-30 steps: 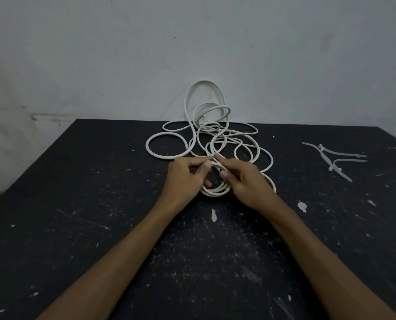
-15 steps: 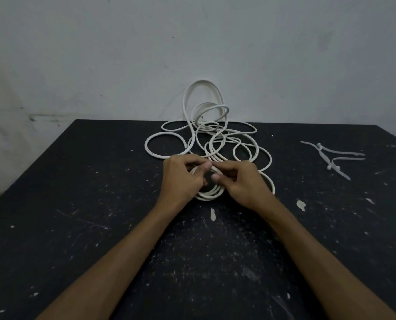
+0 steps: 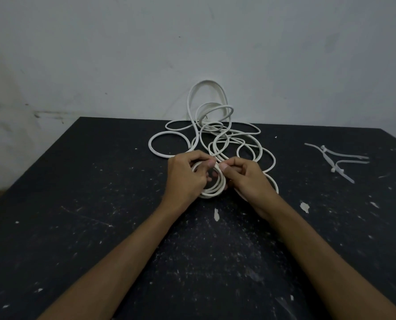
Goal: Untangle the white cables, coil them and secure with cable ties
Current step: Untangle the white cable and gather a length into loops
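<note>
Both hands, left hand (image 3: 187,175) and right hand (image 3: 250,179), grip the small coil (image 3: 213,190) between them.

Both bare forearms reach forward from the lower corners and converge toward the middle, the wrists close together. The left hand (image 3: 185,175) lies with its back up, fingers curled under and thumb stretched toward the right, pinching the small coil (image 3: 212,190) of white cable. The right hand (image 3: 246,177) mirrors it, knuckles up, its fingers curled and its thumb tip meeting the same coil just beside the left thumb, so that the two thumbs almost touch.
</note>
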